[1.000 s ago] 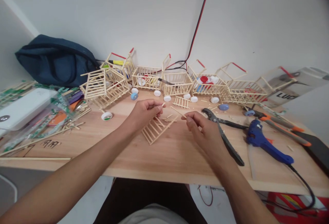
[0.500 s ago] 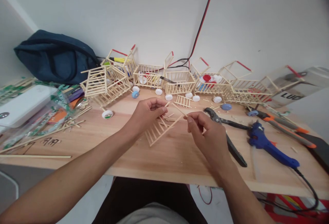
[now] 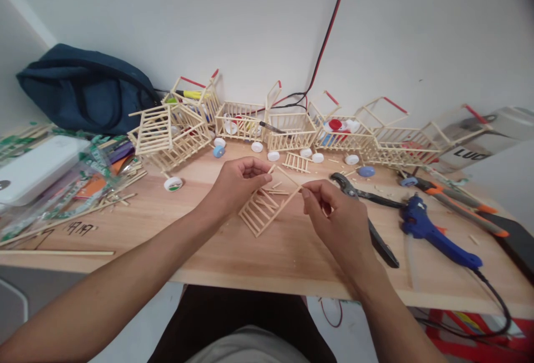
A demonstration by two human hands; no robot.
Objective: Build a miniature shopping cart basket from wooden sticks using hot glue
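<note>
A small ladder-like panel of thin wooden sticks hangs tilted just above the wooden desk. My left hand pinches its upper end, fingers closed. My right hand is closed too, pinching a thin stick that runs to the panel's top. Both hands meet near the desk's middle. Behind them, along the wall, stands a row of several stick-built carts with bottle-cap wheels.
Black pliers, a blue glue gun with its cord, and orange-handled cutters lie to the right. A dark blue bag and packets of sticks sit left. Loose bottle caps and stick offcuts dot the desk.
Both hands have lifted the stick panel off the desk and turned it slightly; the right hand's stick has come against the panel's top. The view shifted a little.
</note>
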